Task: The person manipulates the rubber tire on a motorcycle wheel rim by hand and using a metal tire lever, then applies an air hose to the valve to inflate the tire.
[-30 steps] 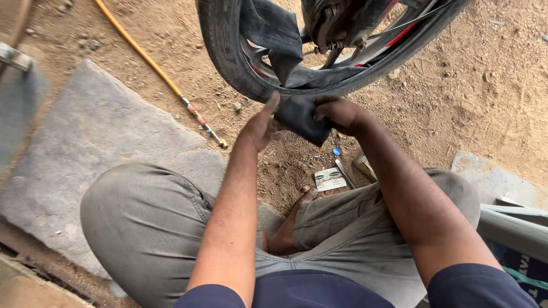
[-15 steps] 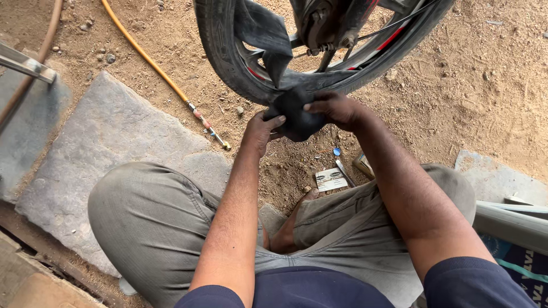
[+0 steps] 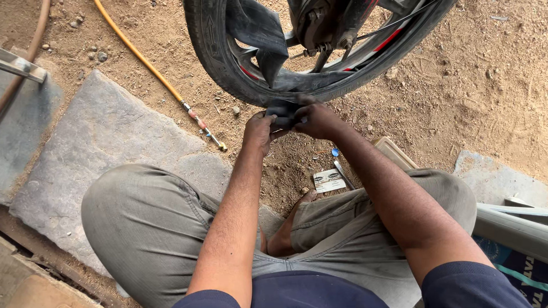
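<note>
**Both hands pinch a fold of inner tube under the wheel**

A person sits cross-legged on sandy ground, both arms stretched forward to the bottom of a wheel held off the ground. The left hand and the right hand meet just below the tyre, each closed around the same dark fold of inner tube. The fingers are curled tight and the two hands nearly touch, with the rubber bunched between them. More of the tube hangs slack above the hands, draped out of the tyre in a loose flap against the rim.

The step looks like working a pinched section of tube by hand, and doing it well seems a matter of keeping the grip short and even: both thumbs close together, the fold held flat rather than twisted, and no pull hard enough to drag the slack against the rim edge or the metal parts at the hub. The rubber is soft and will stretch before it slides, so small moves probably suit it better than one long tug.

Nearer the person than the hands, by the knee, lie a small white card and a thin tool with a blue tip. To the left of the left hand, an orange hose ends in a metal nozzle beside a grey stone slab.
</note>
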